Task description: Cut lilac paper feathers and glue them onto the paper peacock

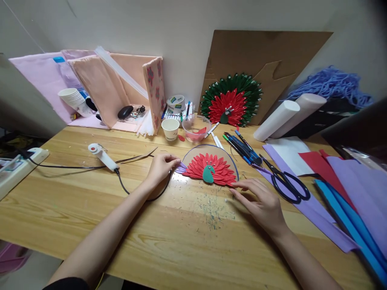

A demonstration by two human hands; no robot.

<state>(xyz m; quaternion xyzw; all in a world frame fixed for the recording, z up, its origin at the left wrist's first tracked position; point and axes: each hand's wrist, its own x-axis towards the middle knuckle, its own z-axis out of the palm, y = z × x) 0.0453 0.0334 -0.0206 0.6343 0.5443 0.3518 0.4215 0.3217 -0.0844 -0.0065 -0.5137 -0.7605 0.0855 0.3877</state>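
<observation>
The left hand (163,167) pinches purple pointed petals (181,168); the right hand (264,203), slightly open, meets the red petal fan's (196,166) edge. Beyond them, a clear round plastic bowl (185,128) holds red pieces (198,135).

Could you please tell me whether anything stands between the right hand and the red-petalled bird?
Nothing visible does: the fingers of the right hand are right at the red-petalled bird's right edge. The black-handled scissors lie farther right, and the loose scraps sit on the near side.
</observation>
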